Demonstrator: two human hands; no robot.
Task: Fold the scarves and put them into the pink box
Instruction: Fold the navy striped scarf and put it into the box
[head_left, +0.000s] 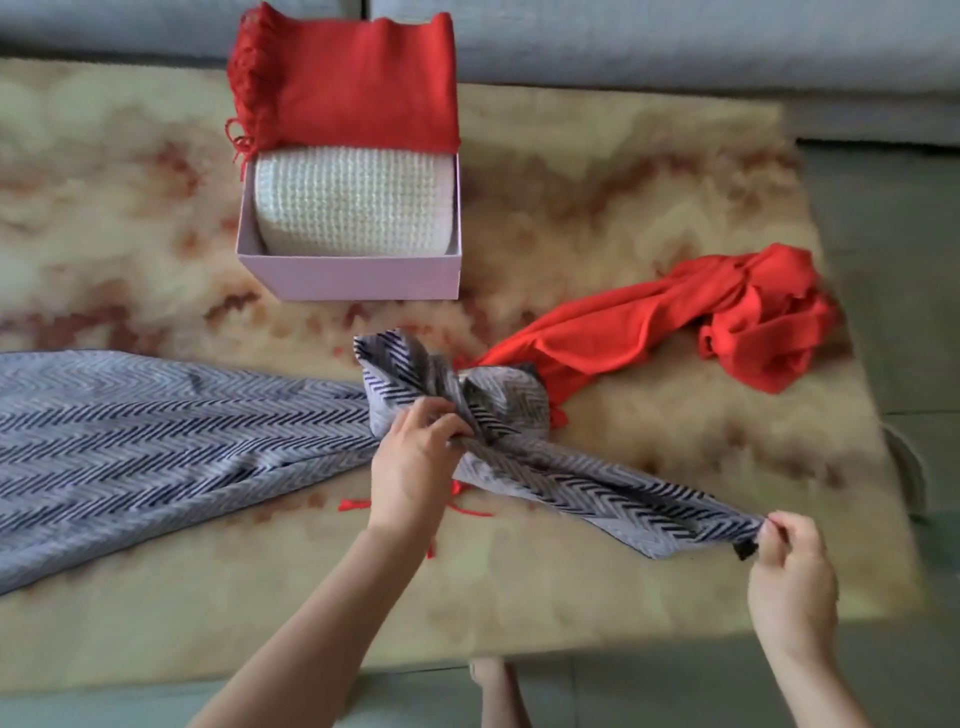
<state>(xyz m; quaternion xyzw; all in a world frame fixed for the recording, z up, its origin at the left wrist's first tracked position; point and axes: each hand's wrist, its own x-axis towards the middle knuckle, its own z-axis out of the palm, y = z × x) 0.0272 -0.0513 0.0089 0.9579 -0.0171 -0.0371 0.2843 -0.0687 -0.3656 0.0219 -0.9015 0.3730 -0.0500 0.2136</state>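
On the marbled table: a person's two hands are working a grey herringbone scarf (156, 431), long axis running left to right across the tabletop (623, 218).
Scarf position: its bulk is lying flat at left, bunching at centre, its near corner lifting toward the right.
Pink box (353, 283): sitting beyond the bunch, already holding a white knit scarf (353, 202) and a folded red scarf (358, 83).
Loose red scarf (727, 317): trailing right, one end tucked under the grey bunch.
Left hand (410, 457): nearer the bunch, fingers pinching the gathered folds.
Right hand (789, 566): thumb and fingertips pinching the corner, pulling it taut.
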